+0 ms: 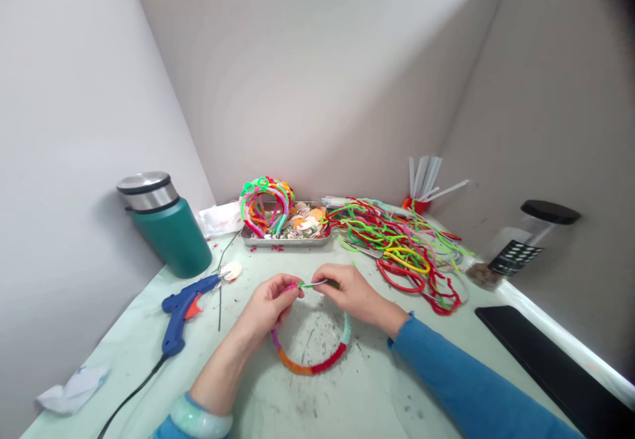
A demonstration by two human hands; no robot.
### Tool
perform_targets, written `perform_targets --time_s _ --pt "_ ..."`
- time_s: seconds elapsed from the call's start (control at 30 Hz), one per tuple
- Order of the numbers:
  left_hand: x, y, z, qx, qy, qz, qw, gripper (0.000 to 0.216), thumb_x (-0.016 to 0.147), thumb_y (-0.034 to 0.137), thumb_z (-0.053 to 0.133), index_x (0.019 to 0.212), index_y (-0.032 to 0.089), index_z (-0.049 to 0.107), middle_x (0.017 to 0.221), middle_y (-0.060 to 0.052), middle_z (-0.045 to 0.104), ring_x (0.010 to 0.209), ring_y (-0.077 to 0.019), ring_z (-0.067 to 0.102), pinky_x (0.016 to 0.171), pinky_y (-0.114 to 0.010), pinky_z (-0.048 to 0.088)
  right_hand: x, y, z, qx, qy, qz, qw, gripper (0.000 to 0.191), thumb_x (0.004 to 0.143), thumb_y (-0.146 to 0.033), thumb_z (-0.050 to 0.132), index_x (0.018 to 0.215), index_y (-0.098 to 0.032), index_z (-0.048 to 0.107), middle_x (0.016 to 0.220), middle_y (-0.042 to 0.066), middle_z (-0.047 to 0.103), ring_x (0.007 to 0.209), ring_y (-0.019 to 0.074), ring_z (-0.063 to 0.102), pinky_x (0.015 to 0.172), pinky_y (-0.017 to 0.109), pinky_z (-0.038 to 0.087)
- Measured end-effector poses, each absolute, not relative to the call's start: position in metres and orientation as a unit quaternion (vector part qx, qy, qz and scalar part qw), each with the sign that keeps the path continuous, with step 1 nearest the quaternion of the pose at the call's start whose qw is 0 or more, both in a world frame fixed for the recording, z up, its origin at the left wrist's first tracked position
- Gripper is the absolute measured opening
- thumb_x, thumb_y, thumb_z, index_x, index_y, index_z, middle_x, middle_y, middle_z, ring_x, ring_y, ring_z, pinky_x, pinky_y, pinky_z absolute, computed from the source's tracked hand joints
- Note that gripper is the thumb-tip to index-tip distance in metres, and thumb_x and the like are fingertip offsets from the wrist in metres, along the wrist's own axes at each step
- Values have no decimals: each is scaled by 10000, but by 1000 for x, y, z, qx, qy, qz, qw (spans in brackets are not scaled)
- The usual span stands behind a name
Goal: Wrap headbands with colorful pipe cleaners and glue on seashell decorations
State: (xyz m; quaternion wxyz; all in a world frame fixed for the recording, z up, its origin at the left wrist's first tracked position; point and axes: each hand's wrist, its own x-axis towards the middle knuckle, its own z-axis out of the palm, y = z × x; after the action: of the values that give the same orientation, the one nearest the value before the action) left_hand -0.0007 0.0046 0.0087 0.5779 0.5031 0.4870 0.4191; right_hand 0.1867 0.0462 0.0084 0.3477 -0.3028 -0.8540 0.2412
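Observation:
A headband (327, 363) wrapped in sections of red, orange, purple and pale mint pipe cleaner hangs in a loop below my hands. My left hand (270, 303) pinches its upper left part, where pink and a bit of bright green wrapping show. Opposite it, my right hand (350, 290) has its fingers closed at the upper right of the loop, by a thin, bare, greyish stretch. Some green shows under the right fingers, but I cannot make out its full length. Between the two hands lies only a short gap.
A blue glue gun (176, 317) lies left, its nozzle by a whitish disc (231, 270), near a green bottle (171, 231). Behind stands a metal tray (288, 243) with headbands and shells. To the right are heaped pipe cleaners (397, 227), scissors (401, 275) and a black-lidded jar (526, 240).

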Motion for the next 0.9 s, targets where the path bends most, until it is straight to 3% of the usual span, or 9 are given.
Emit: perform_targets --time_s 0.13,0.4,0.53,0.7,0.9 --pt "2 4 9 514 509 421 547 275 707 379 628 841 161 529 442 111 379 339 -24 239 323 -151 152 187 46 8 -285 -864 214 355 100 822 -134 508 821 -171 601 780 13 612 724 124 537 665 215 376" --pt "2 8 7 495 535 480 489 265 714 393 602 792 153 524 581 55 548 332 -2 252 323 -151 143 187 45 7 -361 -849 238 303 112 818 -281 558 830 -174 591 726 -4 620 629 114 525 570 207 360" --pt "-1 10 5 474 531 495 498 326 695 409 610 878 148 541 607 47 568 317 -9 265 306 -159 137 187 44 8 -324 -882 193 282 115 836 -255 539 803 -181 621 754 4 627 692 121 542 629 213 369" --pt "1 8 7 478 527 484 509 258 709 396 597 763 155 524 541 67 527 315 -10 255 310 -158 134 190 44 13 -320 -889 139 295 97 829 -225 549 800 -174 626 781 28 618 724 137 548 655 229 381" --pt "1 7 9 489 523 467 518 251 748 402 560 680 173 485 368 112 372 302 -30 202 308 -155 116 190 47 13 -315 -863 124 375 124 853 -234 521 836 -179 631 804 41 631 780 155 550 717 259 389"
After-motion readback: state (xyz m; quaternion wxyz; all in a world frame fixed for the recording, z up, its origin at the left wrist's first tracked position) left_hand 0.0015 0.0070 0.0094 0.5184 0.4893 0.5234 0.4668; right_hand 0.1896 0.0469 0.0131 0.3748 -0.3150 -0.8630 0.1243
